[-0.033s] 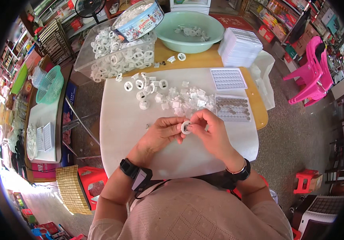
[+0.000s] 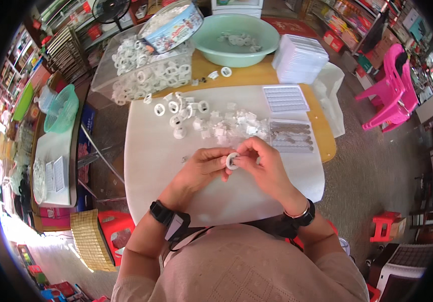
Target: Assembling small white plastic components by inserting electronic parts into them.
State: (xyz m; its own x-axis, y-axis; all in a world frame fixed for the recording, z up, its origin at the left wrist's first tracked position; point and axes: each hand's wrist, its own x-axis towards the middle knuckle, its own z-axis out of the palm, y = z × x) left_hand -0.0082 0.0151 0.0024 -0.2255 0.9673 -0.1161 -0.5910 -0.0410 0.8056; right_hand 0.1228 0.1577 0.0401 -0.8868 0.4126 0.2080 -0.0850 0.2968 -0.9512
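Observation:
Over the near middle of the white work board, both my hands meet at a small round white plastic ring part with a dark spot inside. My left hand pinches its left side between thumb and fingers. From the right, my right hand has its thumb and forefinger pressed at the part; whether a smaller piece is between them is hidden. Beyond my hands lies a loose heap of small white plastic pieces. Several similar white ring parts are spread left of that heap.
Two flat compartment trays lie at the right: a pale one and one with greyish round pieces. Behind stand a stack of white trays, a green basin, a clear bin of ring parts and a tilted round tin.
The whole scene has shifted slightly left in the picture. Both hands keep their hold at the ring part, with hardly any movement of the fingers.

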